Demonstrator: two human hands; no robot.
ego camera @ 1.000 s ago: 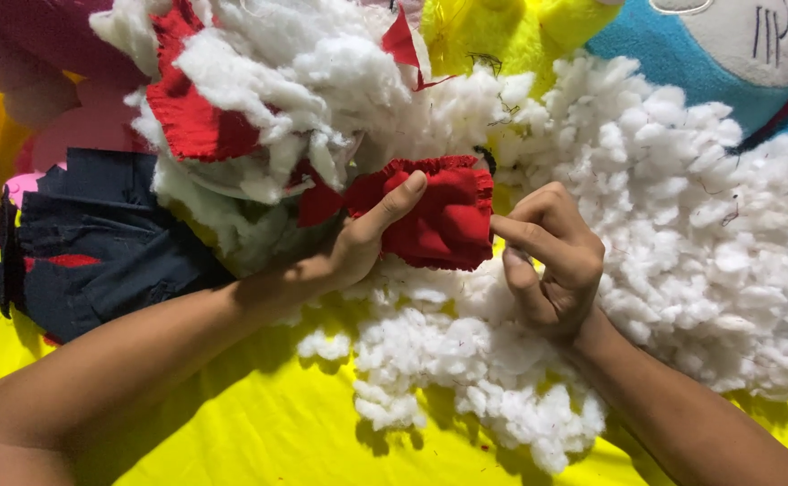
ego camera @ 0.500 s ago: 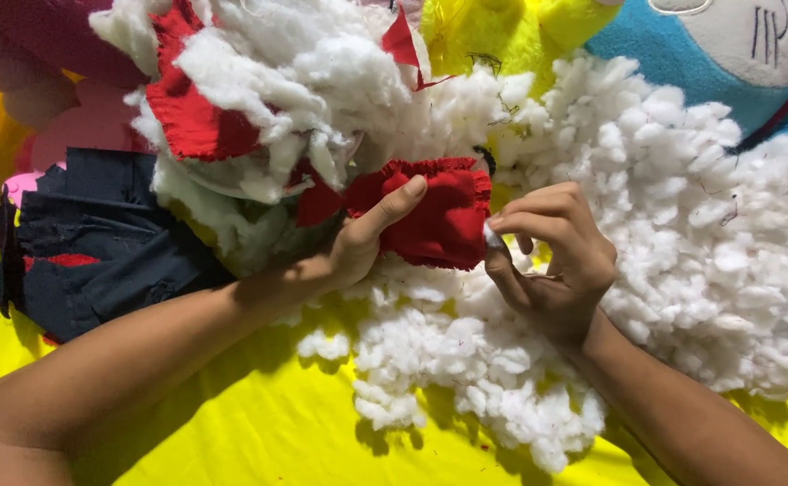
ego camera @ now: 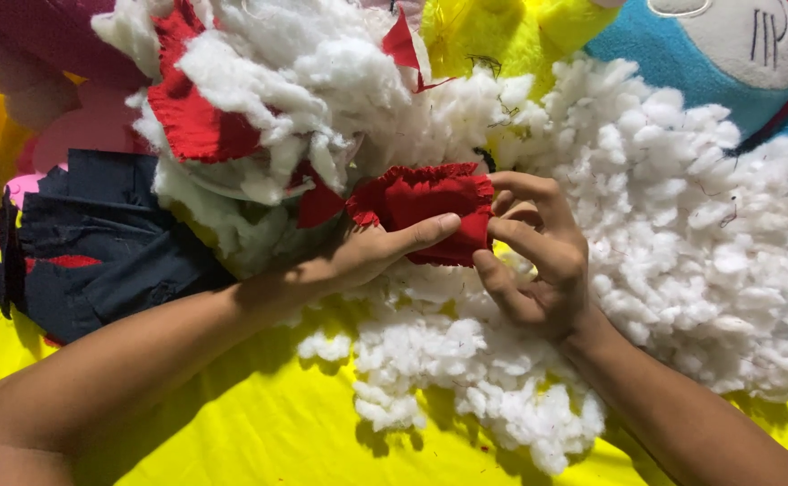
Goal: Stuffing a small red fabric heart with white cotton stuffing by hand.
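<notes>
A red fabric toy limb [ego camera: 421, 205] sticks out of a torn red and white stuffed toy [ego camera: 259, 126] that spills white stuffing. My left hand [ego camera: 371, 256] grips the red limb from below, thumb across its front. My right hand [ego camera: 538, 261] pinches the limb's open right end with curled fingers, touching the fabric edge. A large heap of white stuffing [ego camera: 673, 243] lies under and to the right of both hands.
A yellow sheet [ego camera: 259, 441] covers the surface. Dark navy fabric [ego camera: 97, 243] lies at the left beside pink and maroon cloth [ego camera: 43, 63]. A yellow plush [ego camera: 502, 36] and a blue and grey plush [ego camera: 727, 54] sit at the top right.
My right hand has moved left from the stuffing pile to the open end of the red limb. The left hand has kept its grip.
</notes>
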